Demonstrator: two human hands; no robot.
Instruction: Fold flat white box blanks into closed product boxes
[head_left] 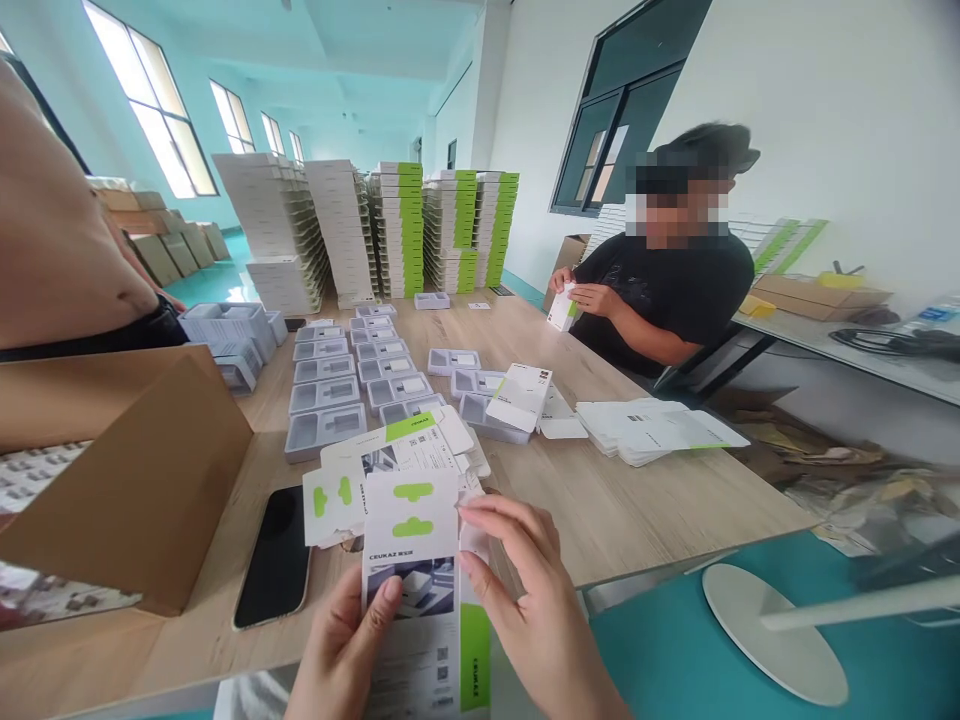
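A white and green printed packaging box (416, 650) with hang-hole cutouts stands up in front of me. My left hand (345, 640) grips its left side, thumb across the printed front. At its upper right edge, my right hand (529, 590) has thumb and fingertips closed on a side flap. Just behind lies a loose pile of flat box blanks (420, 450), partly hidden by the box I hold. A black phone (276, 555) rests on the table left of my left hand.
Rows of plastic trays (322, 430) extend away across the wooden table (525, 510). More flat blanks (645, 430) lie to the right. An open carton (202, 450) stands at left, and tall box stacks (401, 230) at the back. A person (660, 270) handles a box; another stands left.
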